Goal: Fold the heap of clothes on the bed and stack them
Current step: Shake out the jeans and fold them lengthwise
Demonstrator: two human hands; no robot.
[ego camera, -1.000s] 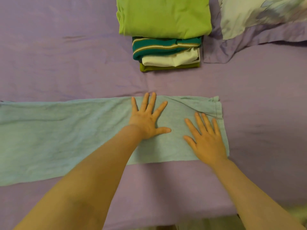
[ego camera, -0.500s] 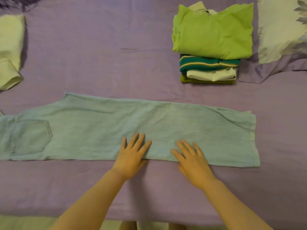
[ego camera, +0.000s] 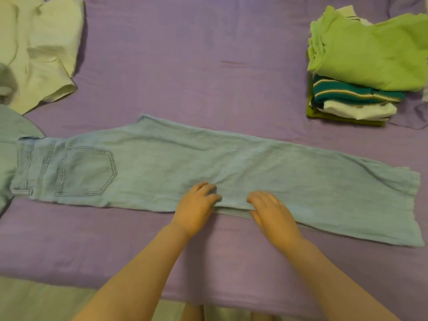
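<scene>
Your left hand [ego camera: 195,206] and right hand [ego camera: 273,212] curl their fingers over the near edge of the light-blue jeans [ego camera: 208,165], gripping it; they lie lengthwise across the purple bed [ego camera: 208,66], waistband left, hem right. Beyond, far right, sits the folded stack [ego camera: 361,66].

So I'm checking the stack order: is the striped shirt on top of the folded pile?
No, the green shirt lies on top of the pile, and the striped shirt sits just beneath it.

Both hands, left [ego camera: 196,206] and right [ego camera: 273,212], lie side by side, fingers seemingly curled.
</scene>
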